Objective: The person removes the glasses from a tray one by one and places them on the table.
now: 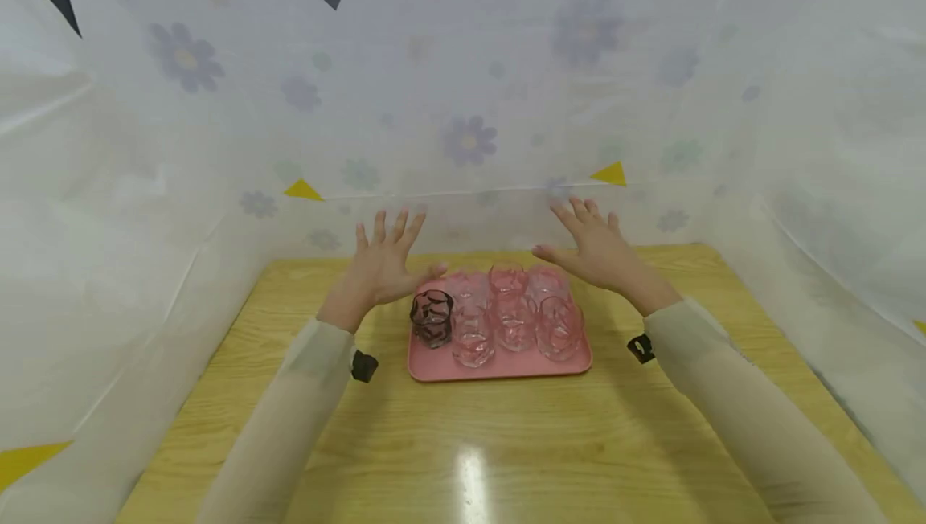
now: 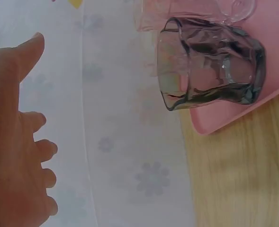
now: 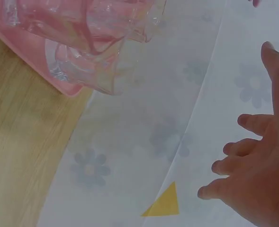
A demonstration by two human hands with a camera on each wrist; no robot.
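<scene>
On the wooden table lies a pink tray (image 1: 499,373) with several glass cups standing upright on it. A dark grey glass (image 1: 432,320) is at the tray's left end, while clear and pink-tinted glasses, among them a front right glass (image 1: 560,329), fill the rest. My left hand (image 1: 379,267) is raised beside the back left corner, fingers spread, holding nothing. Mirroring it, my right hand (image 1: 600,249) hovers beside the back right corner with spread fingers and holds nothing. In the left wrist view the grey glass (image 2: 212,66) shows its wavy sides, apart from the hand.
White flower-printed curtain (image 1: 470,90) surrounds the table (image 1: 405,444) at the back and both sides. Yellow and dark triangles hang or show on it, one yellow triangle (image 1: 609,173) near the right hand. Each wrist wears a black camera, such as the left one (image 1: 364,366).
</scene>
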